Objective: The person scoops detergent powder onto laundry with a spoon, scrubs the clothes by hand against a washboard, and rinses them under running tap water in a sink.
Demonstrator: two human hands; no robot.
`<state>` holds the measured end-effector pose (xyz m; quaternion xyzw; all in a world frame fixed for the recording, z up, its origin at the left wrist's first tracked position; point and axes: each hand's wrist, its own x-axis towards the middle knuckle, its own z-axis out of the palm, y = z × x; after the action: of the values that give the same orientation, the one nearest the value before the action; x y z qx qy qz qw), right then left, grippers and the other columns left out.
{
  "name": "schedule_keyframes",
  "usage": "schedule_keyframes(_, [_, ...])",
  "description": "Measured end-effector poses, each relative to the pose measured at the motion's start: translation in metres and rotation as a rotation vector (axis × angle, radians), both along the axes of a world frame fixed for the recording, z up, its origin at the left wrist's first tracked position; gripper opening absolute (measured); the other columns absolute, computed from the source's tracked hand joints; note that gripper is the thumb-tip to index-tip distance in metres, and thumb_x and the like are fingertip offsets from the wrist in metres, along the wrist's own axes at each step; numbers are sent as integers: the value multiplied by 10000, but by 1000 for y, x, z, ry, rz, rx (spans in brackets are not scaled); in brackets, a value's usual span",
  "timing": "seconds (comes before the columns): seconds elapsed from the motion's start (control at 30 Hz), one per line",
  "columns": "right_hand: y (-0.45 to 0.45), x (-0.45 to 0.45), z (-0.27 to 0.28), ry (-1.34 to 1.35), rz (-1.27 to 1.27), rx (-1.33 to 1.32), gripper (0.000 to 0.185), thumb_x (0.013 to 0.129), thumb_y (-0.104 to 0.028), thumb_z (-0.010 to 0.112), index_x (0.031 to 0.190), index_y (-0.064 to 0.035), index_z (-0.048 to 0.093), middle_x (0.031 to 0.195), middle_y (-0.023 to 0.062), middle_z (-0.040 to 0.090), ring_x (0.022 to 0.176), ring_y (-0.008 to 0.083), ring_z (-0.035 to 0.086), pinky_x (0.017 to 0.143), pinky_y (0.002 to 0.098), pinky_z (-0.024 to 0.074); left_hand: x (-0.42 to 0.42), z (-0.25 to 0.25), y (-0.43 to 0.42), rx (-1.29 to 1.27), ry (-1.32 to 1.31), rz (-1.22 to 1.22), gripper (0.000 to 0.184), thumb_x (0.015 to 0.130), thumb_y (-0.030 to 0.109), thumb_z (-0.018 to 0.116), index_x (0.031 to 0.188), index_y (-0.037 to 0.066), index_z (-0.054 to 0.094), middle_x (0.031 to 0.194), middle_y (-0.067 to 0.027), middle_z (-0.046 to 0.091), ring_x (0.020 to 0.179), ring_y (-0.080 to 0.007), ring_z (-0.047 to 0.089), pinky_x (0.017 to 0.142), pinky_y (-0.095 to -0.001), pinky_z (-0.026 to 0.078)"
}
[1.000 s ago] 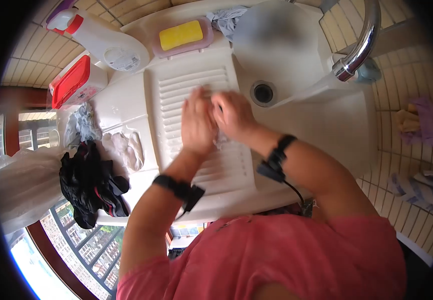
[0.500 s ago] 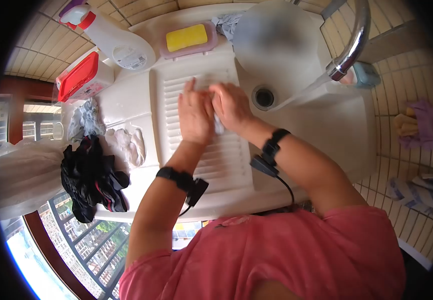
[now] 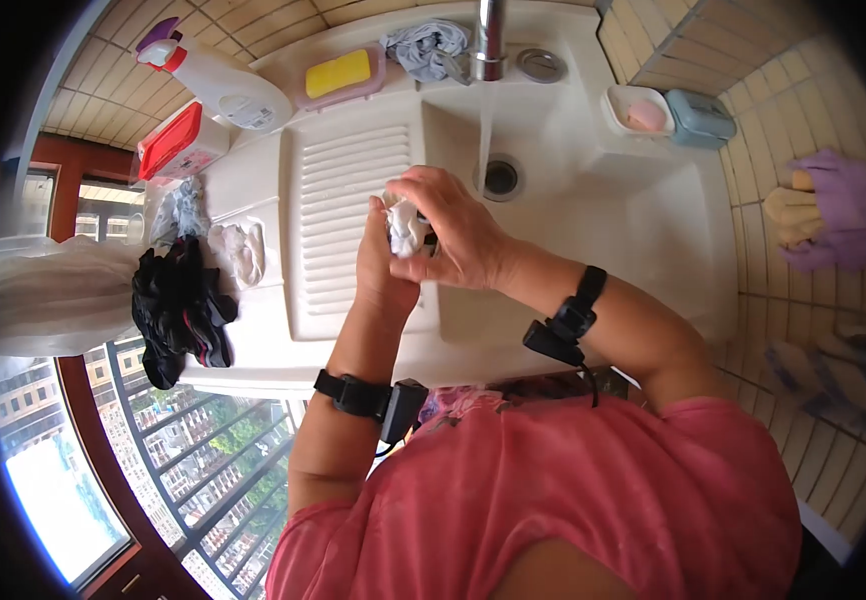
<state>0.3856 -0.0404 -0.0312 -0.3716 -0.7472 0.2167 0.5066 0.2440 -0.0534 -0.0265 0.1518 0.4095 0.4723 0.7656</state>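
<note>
A small bunched white cloth (image 3: 407, 230) is between my two hands, above the right edge of the ribbed washboard (image 3: 348, 225). My left hand (image 3: 383, 258) cups it from the left, its fingers partly hidden. My right hand (image 3: 465, 228) curls around it from the right, thumb below and fingers above. A dark patch shows at the cloth's right side. From the tap (image 3: 489, 45), water runs down beside the drain (image 3: 501, 178), to the right of my hands.
Behind the washboard are a yellow sponge (image 3: 338, 72) on a tray, a grey cloth (image 3: 428, 50) and a spray bottle (image 3: 228, 90). Black clothes (image 3: 181, 310) and a white cloth (image 3: 241, 252) lie left. A soap dish (image 3: 641, 112) stands on the right ledge.
My hands were pressed together over the washboard; now they have lifted and turned, showing the white cloth between them. The view has shifted, with the tap now nearer the middle.
</note>
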Motion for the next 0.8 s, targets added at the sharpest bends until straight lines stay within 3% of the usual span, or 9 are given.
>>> schedule_keyframes(0.17, [-27,41,11,-14,65,-214,560,911,-455,718,1177,-10,505,1126,190,563,974,321,577,811,407,480,42,11,-13,-82,-137,-77,533,1045,615,369,1133,138,588,981,-28,665,932,-180,663,836,-354,556])
schedule_keyframes(0.27, [-28,51,13,119,-66,-200,475,919,-393,709,1123,-5,524,1010,177,597,851,297,597,732,385,487,63,3,-9,26,149,-94,383,1028,497,472,1007,139,608,875,0,622,683,-121,597,483,-277,446])
schedule_keyframes(0.3, [-30,51,16,196,-96,-314,389,923,-336,694,1066,-5,549,882,153,604,745,259,603,668,368,488,72,14,-11,-20,162,-9,286,1007,401,495,949,140,594,807,-3,582,551,-107,505,385,-262,304])
schedule_keyframes(0.43, [-18,48,6,330,-165,-473,365,920,-352,691,967,-6,585,853,206,624,713,378,624,619,408,499,84,11,-2,-14,349,75,275,998,377,494,932,127,588,743,-13,553,507,-111,468,388,-263,291])
schedule_keyframes(0.5, [0,44,-7,-8,-296,181,324,914,-317,656,891,3,609,741,156,617,627,310,616,582,383,496,81,12,3,106,513,61,263,988,309,478,883,101,597,691,-18,521,510,-114,464,392,-272,298])
schedule_keyframes(0.53, [-1,43,-6,-4,-291,178,324,914,-317,656,891,3,609,741,156,617,627,310,616,582,383,496,78,5,6,102,517,66,263,988,309,478,883,101,597,691,-18,521,510,-114,464,392,-272,298])
schedule_keyframes(0.6, [-1,38,1,784,-114,-873,260,887,-250,626,837,6,625,685,85,588,591,216,601,555,366,488,70,-15,18,317,679,61,276,975,260,481,836,58,607,665,-25,518,526,-135,468,432,-318,350])
schedule_keyframes(0.73, [26,26,-22,1060,-109,-1146,193,877,-240,612,796,-68,647,706,51,576,546,159,545,475,356,413,53,-34,42,571,1048,31,270,966,219,471,842,30,618,679,-46,559,580,-164,530,506,-360,419])
schedule_keyframes(0.8, [44,36,-30,1006,-86,-1339,234,913,-342,612,824,-131,661,712,40,600,573,179,555,508,371,412,51,-33,55,588,1291,-59,280,942,238,493,864,-1,616,750,-200,598,669,-334,610,646,-451,490])
